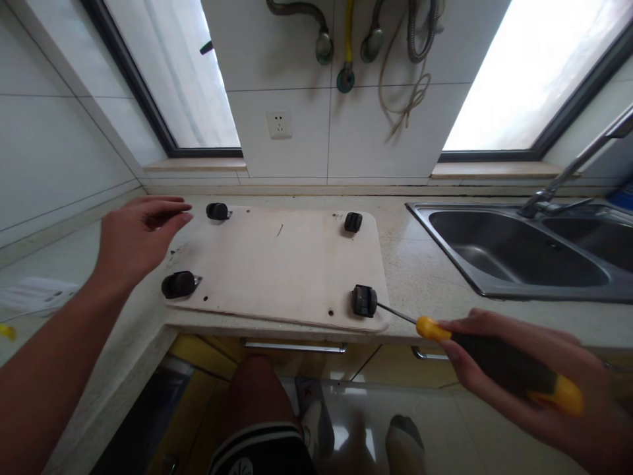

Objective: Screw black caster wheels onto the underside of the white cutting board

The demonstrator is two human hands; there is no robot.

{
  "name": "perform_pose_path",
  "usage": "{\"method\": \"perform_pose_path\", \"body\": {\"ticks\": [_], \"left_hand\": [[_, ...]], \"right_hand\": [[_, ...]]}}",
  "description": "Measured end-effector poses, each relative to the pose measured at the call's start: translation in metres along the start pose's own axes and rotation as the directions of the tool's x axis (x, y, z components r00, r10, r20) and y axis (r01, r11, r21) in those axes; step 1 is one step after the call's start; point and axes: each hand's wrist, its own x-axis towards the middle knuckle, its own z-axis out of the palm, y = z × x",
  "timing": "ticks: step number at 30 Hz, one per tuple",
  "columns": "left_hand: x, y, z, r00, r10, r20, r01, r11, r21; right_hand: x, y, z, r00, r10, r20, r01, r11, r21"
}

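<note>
My right hand (524,376) is wrapped round the yellow and dark handle of a screwdriver (499,359). Its thin metal shaft points left, and the tip meets or passes close to the black caster wheel (364,301) at the board's near right corner. A pale board (277,264) with rounded corners lies flat, bearing casters at its corners. My left hand (136,234) hovers by the board's far left corner, near another caster (217,211). Thumb and fingers there come together in a pinch; a tiny pale speck shows at their tips, too small to name. Another caster (179,284) sits below that hand.
The board rests on a light stone countertop (400,264), close to its front edge. A steel sink (519,251) with a faucet (544,194) is at right. Hoses and pipe fittings (346,76) come out of the tiled wall. White power strips (37,293) lie far left.
</note>
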Motion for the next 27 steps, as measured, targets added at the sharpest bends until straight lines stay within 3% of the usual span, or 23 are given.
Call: {"method": "perform_pose_path", "body": {"ticks": [5,8,13,17,19,21,27], "left_hand": [[-0.034,0.037,0.032,0.994,0.108,0.010,-0.099,0.946,-0.309],[-0.056,0.072,0.056,0.960,0.275,0.051,-0.210,0.828,-0.521],[-0.081,0.136,0.090,0.834,0.533,0.144,-0.231,0.574,-0.785],[-0.091,0.174,0.120,0.726,0.666,0.170,-0.207,0.449,-0.869],[-0.096,0.186,0.136,0.686,0.703,0.186,-0.221,0.445,-0.868],[-0.101,0.193,0.151,0.679,0.705,0.202,-0.246,0.479,-0.843],[-0.126,0.194,0.180,0.738,0.639,0.216,-0.301,0.599,-0.742]], "right_hand": [[-0.005,0.011,-0.002,0.999,-0.038,0.024,0.039,0.998,-0.041],[-0.010,0.015,0.000,1.000,0.014,-0.025,-0.015,0.999,-0.042],[-0.017,0.011,0.002,0.979,0.203,-0.009,-0.203,0.978,-0.047],[-0.015,0.005,0.001,0.970,0.244,-0.012,-0.245,0.968,-0.055],[-0.013,0.004,-0.001,0.972,0.233,-0.014,-0.234,0.971,-0.059],[-0.013,0.007,-0.001,0.977,0.213,-0.011,-0.213,0.974,-0.075],[-0.021,0.020,0.004,0.992,0.115,-0.046,-0.118,0.991,-0.070]]}}
